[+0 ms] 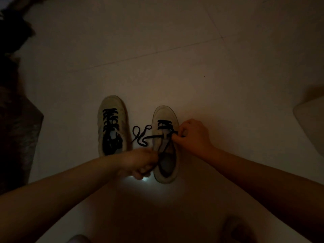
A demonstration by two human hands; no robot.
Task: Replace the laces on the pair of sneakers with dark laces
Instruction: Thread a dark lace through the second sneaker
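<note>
We are kneeling over 2 pale sneakers standing side by side on the floor (175, 67), toes pointing away from us, in very dim light. The left sneaker (112, 125) is carrying dark lacing across its upper rows and nobody is touching it. The right sneaker (165, 144) is showing dark lacing only over its 2 or 3 rows nearest the toe, and its tongue is lying bare below that.

Our right hand (190, 135) is curling its fingers at the sneaker's right eyelet edge and pinching the dark lace (140, 135) there. Our left hand (140, 163) is clenching beside the sneaker's near left edge, and a strand of the lace is running down toward it; we cannot tell for sure whether it is gripping that strand. A loose end of the lace is looping on the floor between the 2 sneakers.

A dark, rumpled mass (15, 102) is sitting along the left edge of the view.
</note>
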